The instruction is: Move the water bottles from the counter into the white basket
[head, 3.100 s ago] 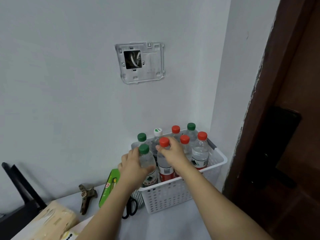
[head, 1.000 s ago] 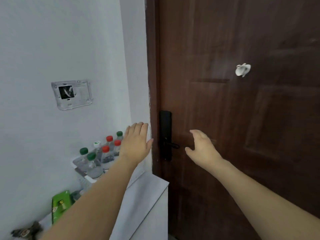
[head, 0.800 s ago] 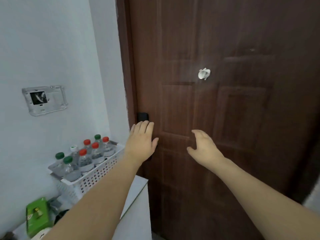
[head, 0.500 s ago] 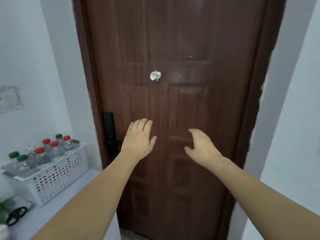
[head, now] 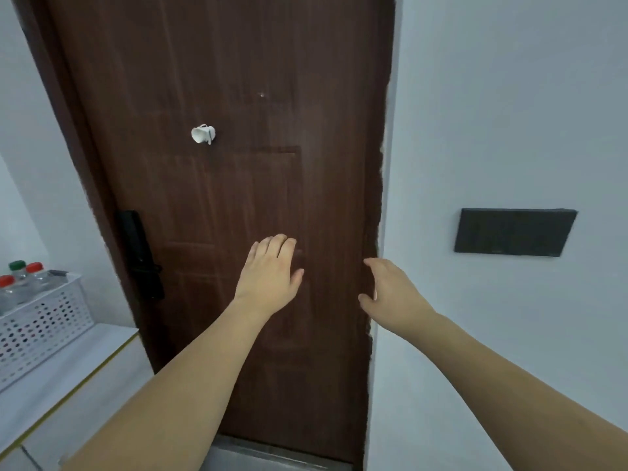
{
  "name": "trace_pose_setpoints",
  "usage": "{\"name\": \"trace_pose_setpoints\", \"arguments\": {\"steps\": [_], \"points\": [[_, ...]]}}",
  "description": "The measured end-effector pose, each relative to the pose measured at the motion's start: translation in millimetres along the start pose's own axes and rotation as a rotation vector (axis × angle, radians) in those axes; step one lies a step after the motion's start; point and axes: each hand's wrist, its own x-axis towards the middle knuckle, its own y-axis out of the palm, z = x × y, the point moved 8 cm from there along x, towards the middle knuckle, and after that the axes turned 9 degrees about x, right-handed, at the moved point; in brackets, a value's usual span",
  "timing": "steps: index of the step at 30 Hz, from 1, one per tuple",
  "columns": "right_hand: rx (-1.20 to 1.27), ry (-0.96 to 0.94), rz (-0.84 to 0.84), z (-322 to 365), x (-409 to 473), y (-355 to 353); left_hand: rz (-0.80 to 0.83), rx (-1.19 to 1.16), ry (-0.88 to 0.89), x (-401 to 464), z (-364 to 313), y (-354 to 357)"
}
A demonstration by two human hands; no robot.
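Head view: white basket [head: 40,321] holds capped water bottles [head: 34,275].

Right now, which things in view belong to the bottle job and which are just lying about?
Job:
- white perforated plastic basket on the white counter
- clear water bottles with red and green caps, standing in it
- left hand and right hand, both empty

Lying about:
- dark brown wooden door
- black door lock
- black wall panel
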Motion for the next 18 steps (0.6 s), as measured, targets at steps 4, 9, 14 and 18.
{"name": "trace_pose_setpoints", "arguments": {"steps": [4, 9, 14, 18], "points": [[-0.009, 0.043, 0.01, -39.0, -30.2, -31.6, 0.025, 0.0, 0.01, -11.3, -50.6, -8.1], [0.014, 0.073, 0.0, -101.0, -72.9, -86.4, -0.016, 0.026, 0.008, -16.8, -128.8, -43.0], [0.0, 0.025, 0.07, -155.7, -110.6, -130.8, -0.027, 0.039, 0.012, -34.0, -215.6, -65.0], [0.01, 0.03, 0.109, -190.5, -137.4, -155.1, 0.006, 0.029, 0.038, -47.7, -279.8, -71.7]]}}
